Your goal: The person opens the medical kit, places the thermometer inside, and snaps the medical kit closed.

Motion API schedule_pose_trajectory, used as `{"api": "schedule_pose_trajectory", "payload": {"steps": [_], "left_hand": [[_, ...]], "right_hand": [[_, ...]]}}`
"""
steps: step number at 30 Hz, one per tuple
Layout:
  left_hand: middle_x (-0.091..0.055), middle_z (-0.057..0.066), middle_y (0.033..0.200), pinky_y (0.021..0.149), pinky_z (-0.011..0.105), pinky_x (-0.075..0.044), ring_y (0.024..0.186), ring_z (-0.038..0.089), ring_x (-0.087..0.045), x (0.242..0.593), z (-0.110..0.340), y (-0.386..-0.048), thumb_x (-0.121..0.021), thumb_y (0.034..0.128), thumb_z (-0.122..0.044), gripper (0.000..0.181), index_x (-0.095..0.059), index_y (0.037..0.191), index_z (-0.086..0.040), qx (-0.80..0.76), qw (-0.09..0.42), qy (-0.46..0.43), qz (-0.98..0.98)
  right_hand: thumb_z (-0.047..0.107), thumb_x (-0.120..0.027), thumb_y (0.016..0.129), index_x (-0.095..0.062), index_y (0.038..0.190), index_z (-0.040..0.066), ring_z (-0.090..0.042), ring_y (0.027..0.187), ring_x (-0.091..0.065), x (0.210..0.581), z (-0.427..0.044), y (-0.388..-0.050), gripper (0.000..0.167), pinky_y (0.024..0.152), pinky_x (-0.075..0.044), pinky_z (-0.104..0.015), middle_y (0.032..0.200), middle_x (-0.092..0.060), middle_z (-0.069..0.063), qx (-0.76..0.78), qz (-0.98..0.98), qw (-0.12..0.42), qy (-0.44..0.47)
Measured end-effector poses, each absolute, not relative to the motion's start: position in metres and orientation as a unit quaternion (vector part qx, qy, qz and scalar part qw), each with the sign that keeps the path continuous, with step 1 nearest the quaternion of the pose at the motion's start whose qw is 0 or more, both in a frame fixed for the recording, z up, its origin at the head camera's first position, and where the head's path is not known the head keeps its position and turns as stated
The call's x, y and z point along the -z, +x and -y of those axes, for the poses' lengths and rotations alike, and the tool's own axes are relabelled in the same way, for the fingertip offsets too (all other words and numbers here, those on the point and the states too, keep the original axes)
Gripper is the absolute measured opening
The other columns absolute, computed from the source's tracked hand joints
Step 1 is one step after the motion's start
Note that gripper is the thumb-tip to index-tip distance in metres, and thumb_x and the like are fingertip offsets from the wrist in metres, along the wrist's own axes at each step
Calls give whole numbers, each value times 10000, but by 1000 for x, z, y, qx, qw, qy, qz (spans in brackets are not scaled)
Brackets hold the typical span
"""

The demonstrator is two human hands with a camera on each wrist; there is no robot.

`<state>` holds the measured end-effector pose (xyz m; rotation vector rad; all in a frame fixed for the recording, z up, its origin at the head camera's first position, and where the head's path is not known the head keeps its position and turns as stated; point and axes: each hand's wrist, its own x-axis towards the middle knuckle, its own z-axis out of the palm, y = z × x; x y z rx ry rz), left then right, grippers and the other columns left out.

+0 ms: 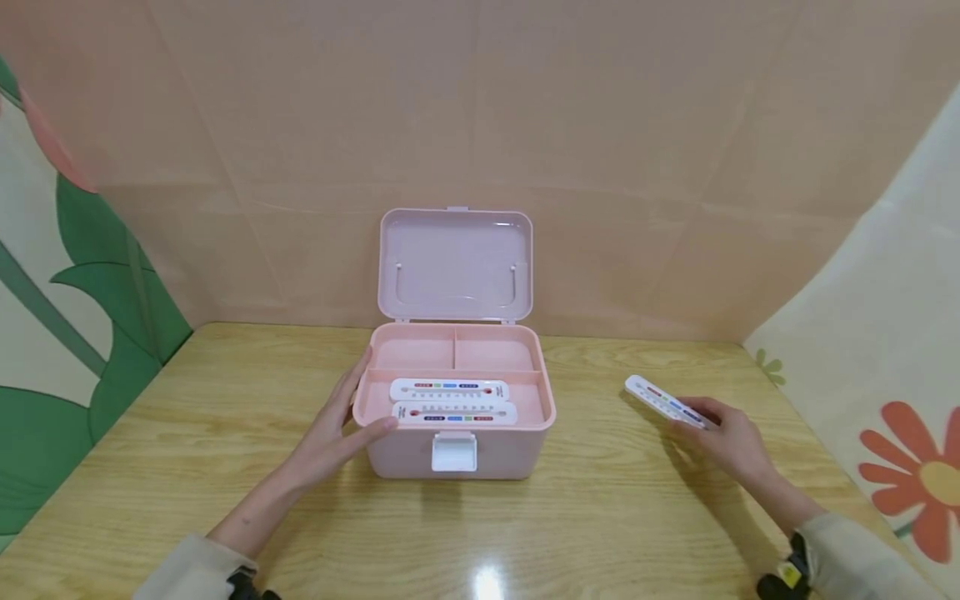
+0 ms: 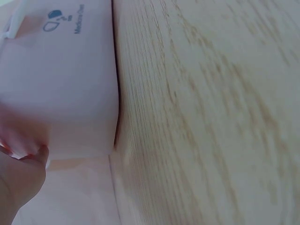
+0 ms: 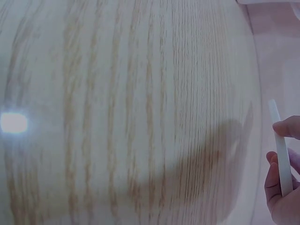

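Sleeves, pale, nearest of all, with dark wrist straps at the cuffs, above a glossy wood-grain surface. Just beyond, on the right, right hand pinching the near end of a white thermometer strip between thumb and fingers, seemingly clear of the surface; gripped at one end, perhaps to leave the far end and most of the printed face free. Across from it, left hand spread around the near left corner of a pink medicine chest, thumb at the front rim, fingers along the side wall, probably for steadying. At the chest's front, white latch. Inside the wide front compartment, two more thermometers lying face up, side by side, scales turned opposite ways, apparently laid lengthwise to suit the long slot. Behind, two smaller compartments split by a divider; farther, lid raised upright, presumably for access from above. Last, tan backdrop, flanked by flower-printed cloth.
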<state>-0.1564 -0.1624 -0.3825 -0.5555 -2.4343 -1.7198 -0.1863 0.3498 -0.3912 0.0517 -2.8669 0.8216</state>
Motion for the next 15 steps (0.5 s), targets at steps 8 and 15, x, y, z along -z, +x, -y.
{"api": "schedule_pose_trajectory", "payload": {"steps": [8, 15], "left_hand": [[-87, 125, 1605, 1081, 594, -295, 1413, 370, -238, 381, 163, -156, -653, 902, -175, 861, -96, 1555, -243, 564, 53, -181, 804], [-94, 129, 1604, 1074, 595, -301, 1409, 372, -244, 382, 162, -155, -653, 902, -169, 856, -104, 1554, -240, 564, 57, -183, 804]], "right_hand": [[276, -710, 870, -621, 1230, 4, -202, 867, -559, 387, -348, -185, 460, 603, -407, -219, 1170, -625, -276, -276, 958, 78, 19], [263, -725, 855, -640, 1207, 21, -130, 815, -535, 380, -340, -182, 436, 608, -402, -213, 1151, -642, -255, -277, 956, 90, 25]]}}
